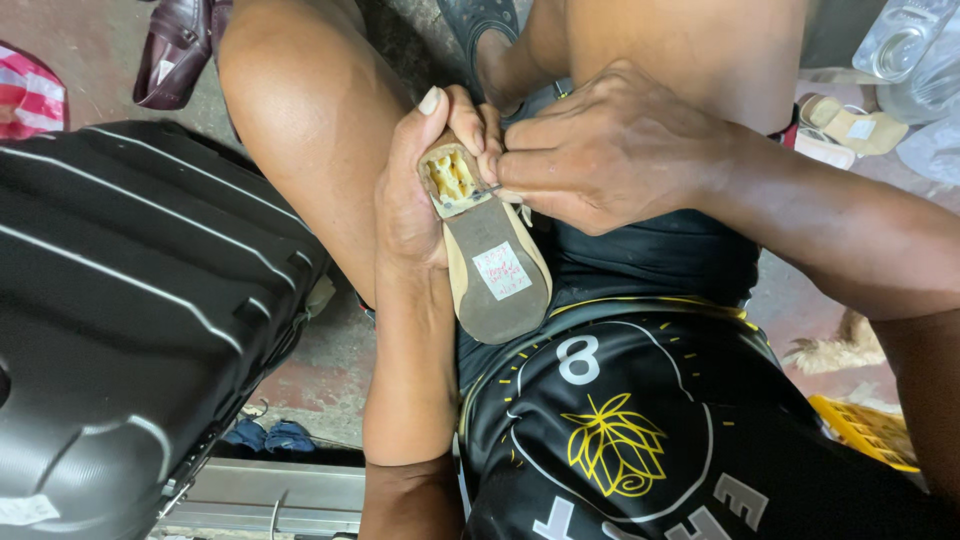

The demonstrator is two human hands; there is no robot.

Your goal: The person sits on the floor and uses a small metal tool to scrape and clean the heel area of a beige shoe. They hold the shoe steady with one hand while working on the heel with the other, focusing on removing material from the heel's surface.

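Left hand [415, 190]: it was closed around the heel end of a beige shoe [497, 270], thumb up at twelve o'clock.
Right hand [600, 150]: its fingers were pinched together at the bare heel block [452, 178], perhaps on a small nail or tool; the view was too tight to tell which.
Shoe: it lay sole up over the lap, toe pointing to five o'clock, a white sticker [501, 270] on the sole.
Surroundings: a black suitcase [130, 310] stood at nine o'clock, another beige shoe [850, 125] at two o'clock.
Risk: I judged the pinching fingers could slip off the block and hurt the left thumb, because both hands were pressed so near.
Risk: the shoe could twist, as only one hand steadied it.
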